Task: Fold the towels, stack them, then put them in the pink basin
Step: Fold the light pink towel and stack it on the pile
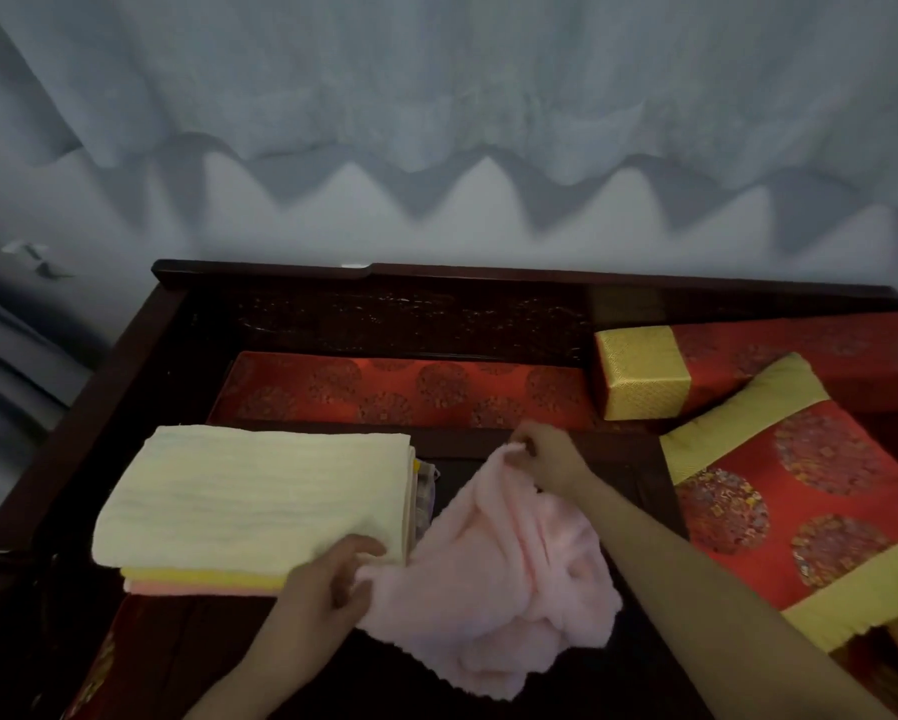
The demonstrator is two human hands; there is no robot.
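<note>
A crumpled pink towel (493, 579) lies loose on the dark wooden table (623, 459). My right hand (545, 459) pinches its far corner and holds it up a little. My left hand (332, 579) grips the towel's near left edge, just beside the stack. To the left sits a stack of folded towels (249, 501): a cream one on top, a yellow one and a pink one showing below at the front edge. No pink basin is in view.
A red and gold cushion (800, 501) lies at the right, with a gold-ended bolster (644, 371) behind it. A red patterned seat pad (410, 387) runs behind the table, inside a dark carved wooden frame (410, 319). Grey curtains hang beyond.
</note>
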